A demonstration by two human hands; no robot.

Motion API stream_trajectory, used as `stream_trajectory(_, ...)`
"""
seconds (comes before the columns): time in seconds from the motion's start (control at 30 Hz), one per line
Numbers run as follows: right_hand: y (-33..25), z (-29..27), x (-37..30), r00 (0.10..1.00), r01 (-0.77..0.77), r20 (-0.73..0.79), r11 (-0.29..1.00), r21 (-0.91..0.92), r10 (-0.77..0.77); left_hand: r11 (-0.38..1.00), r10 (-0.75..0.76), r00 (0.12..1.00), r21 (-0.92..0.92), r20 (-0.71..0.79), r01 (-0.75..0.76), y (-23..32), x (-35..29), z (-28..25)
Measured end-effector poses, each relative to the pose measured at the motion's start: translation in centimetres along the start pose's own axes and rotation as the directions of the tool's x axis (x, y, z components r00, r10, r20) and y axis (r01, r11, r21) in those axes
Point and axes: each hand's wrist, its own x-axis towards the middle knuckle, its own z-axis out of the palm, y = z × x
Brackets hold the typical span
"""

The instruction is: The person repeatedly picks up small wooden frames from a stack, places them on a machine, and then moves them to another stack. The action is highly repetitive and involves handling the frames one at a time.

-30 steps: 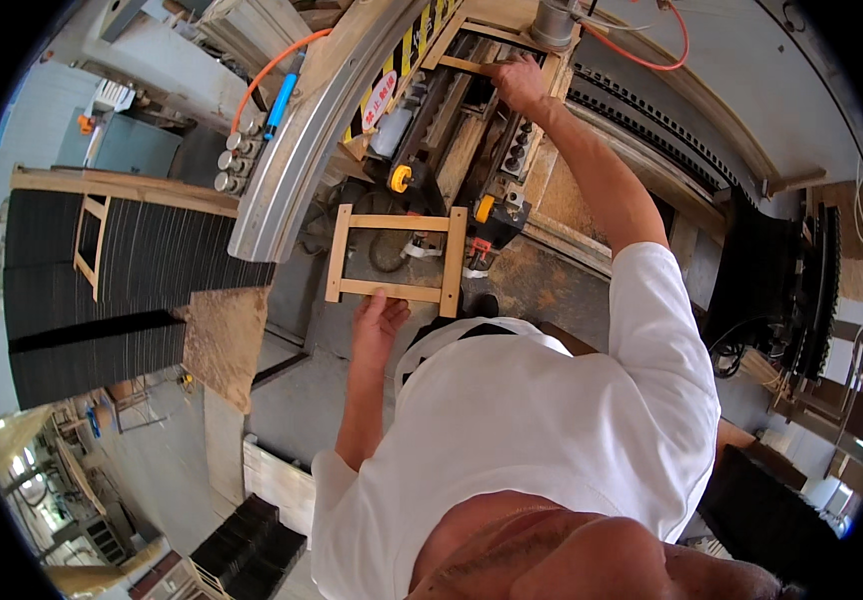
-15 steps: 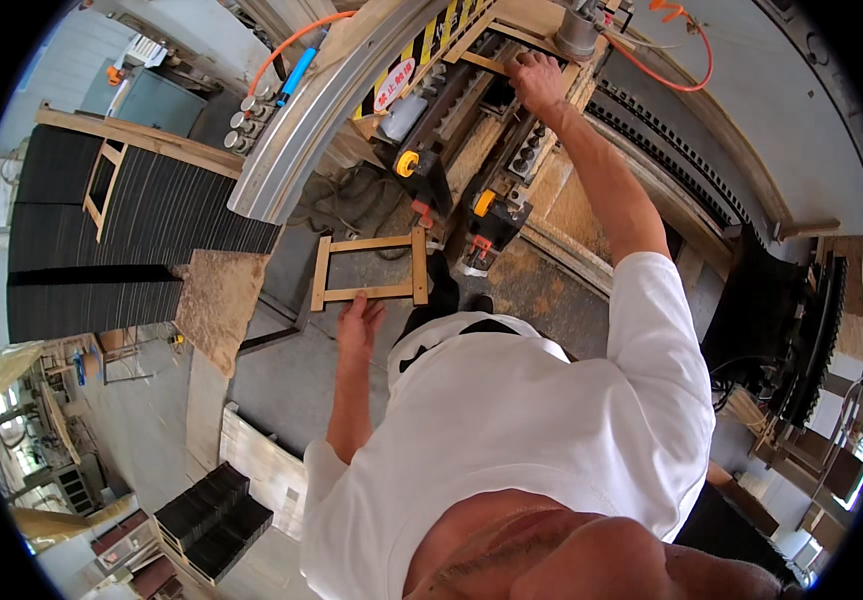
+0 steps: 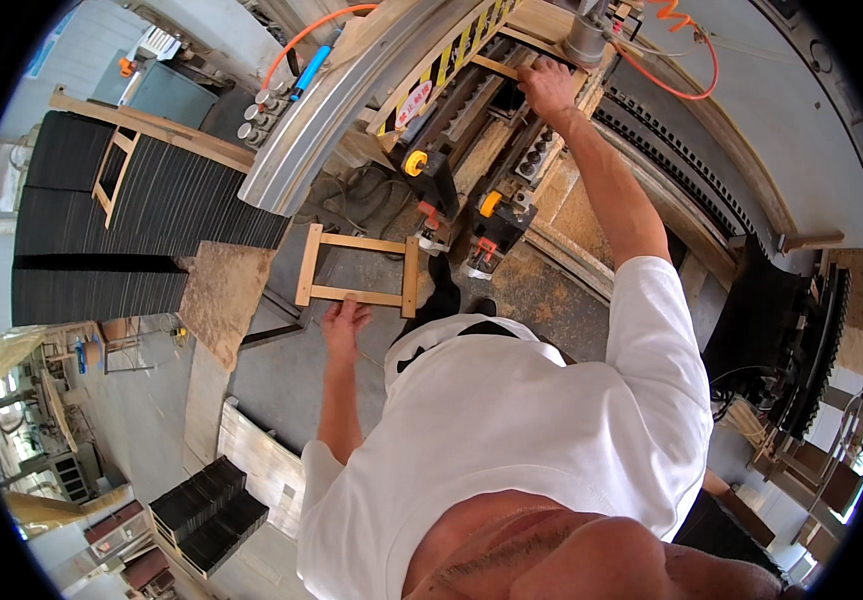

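Head: left hand [image 3: 345, 324] holds frame [image 3: 377, 297]; right hand [image 3: 549, 88], grasp unclear, at bar [image 3: 495, 66] on machine [image 3: 535, 157].

Sawdust [image 3: 532, 294] and stacked dark panels [image 3: 167, 185] show a woodworking workshop.

And there's the grey floor [image 3: 277, 390], sawdust [image 3: 542, 290] scattered over it in patches, with dark hoses [image 3: 360, 195] lying in loose loops farther to the left!

I have the frame [image 3: 362, 243] in the left hand [image 3: 345, 326], ahead of the torso [image 3: 512, 430]. Over the feed, right of it, lies the machine [image 3: 493, 150], the right hand [image 3: 549, 86] near its cylinder [image 3: 585, 42]; left, panels [image 3: 167, 205], another frame [image 3: 123, 175] on them.
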Motion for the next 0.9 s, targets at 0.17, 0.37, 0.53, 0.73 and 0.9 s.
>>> stream_trajectory(0.17, -0.7, -0.2, 0.2, 1.0, -0.023, 0.019, 1.0, -0.009, 0.023, 0.984, 0.174, 0.984, 0.021, 0.031, -0.175, 5.8, -2.4, -2.8)
stream_trajectory(0.37, 0.7, 0.7, 0.1, 1.0, -0.03, -0.006, 0.999, -0.022, 0.03, 0.914, 0.405, 0.911, -0.015, 0.083, -0.405, 14.9, -4.0, -11.1)
stream_trajectory(0.53, -1.8, -1.8, 0.3, 0.986, -0.13, 0.103, 0.991, -0.039, 0.133, 0.76, 0.641, 0.767, -0.161, 0.019, -0.63, 25.0, -2.8, -18.0)
stream_trajectory(0.73, -11.1, -7.8, -0.9, 0.959, 0.007, -0.262, 0.912, 0.409, 0.11, 0.704, 0.676, 0.732, -0.371, 0.087, -0.605, 38.8, 6.0, -26.8)
stream_trajectory(0.9, -21.6, -10.7, -5.7, 0.948, 0.093, -0.286, 0.744, 0.662, 0.136, 0.795, 0.595, 0.788, -0.265, 0.159, -0.546, 47.1, 15.6, -30.4)
